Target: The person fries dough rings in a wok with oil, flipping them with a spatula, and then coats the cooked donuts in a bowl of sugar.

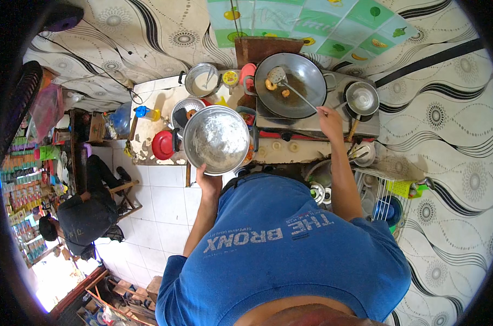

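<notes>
My left hand point(209, 179) grips the near rim of a metal pot point(216, 140) with black side handles, tilted so its shiny round face shows. My right hand point(330, 122) holds the handle of a metal skimmer point(276, 76). The skimmer's perforated head is over a large wok point(265, 98) on the stove. Dark oil lies in the wok, with a golden ring-shaped fried piece point(270, 84) beside the skimmer head and a smaller fried piece point(285, 93) nearer me.
A small pan point(362, 99) sits on the stove's right side. Left of the wok are a pot of pale batter point(199, 85), a perforated metal bowl point(177, 110), a red bowl point(163, 145) and a blue-capped bottle point(148, 113). Dough rings point(293, 146) lie before the stove. A person point(87, 220) sits at left.
</notes>
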The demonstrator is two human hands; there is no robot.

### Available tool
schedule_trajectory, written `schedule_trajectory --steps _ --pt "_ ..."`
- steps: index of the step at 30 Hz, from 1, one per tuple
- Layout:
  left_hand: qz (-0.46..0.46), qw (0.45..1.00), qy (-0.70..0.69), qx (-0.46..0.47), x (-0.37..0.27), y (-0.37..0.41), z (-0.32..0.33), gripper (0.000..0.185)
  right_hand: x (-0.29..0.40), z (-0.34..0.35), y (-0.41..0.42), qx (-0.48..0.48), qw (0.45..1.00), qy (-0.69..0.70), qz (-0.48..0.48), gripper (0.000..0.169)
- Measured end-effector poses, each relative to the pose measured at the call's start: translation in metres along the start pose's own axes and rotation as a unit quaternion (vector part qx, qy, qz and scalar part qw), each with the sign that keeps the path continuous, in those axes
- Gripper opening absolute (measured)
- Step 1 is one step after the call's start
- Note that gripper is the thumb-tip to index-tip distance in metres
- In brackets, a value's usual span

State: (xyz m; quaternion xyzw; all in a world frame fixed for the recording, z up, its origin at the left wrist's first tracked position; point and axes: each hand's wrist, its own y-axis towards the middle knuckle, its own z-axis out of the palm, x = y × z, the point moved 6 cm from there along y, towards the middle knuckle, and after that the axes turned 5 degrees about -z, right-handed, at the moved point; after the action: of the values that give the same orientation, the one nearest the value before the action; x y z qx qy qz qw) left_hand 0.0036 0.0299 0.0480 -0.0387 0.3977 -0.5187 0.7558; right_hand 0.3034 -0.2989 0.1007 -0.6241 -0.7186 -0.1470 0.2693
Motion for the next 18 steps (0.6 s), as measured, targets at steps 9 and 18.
schedule_trajectory --steps 9,18 --pt "-0.002 1.000 0.002 0.013 0.000 0.001 -0.001 0.068 -0.016 0.001 0.015 -0.066 0.995 -0.066 -0.037 0.027" --pt "-0.001 1.000 -0.001 -0.003 -0.002 -0.002 0.000 0.066 -0.042 -0.030 -0.014 -0.168 0.958 -0.203 -0.115 0.022"
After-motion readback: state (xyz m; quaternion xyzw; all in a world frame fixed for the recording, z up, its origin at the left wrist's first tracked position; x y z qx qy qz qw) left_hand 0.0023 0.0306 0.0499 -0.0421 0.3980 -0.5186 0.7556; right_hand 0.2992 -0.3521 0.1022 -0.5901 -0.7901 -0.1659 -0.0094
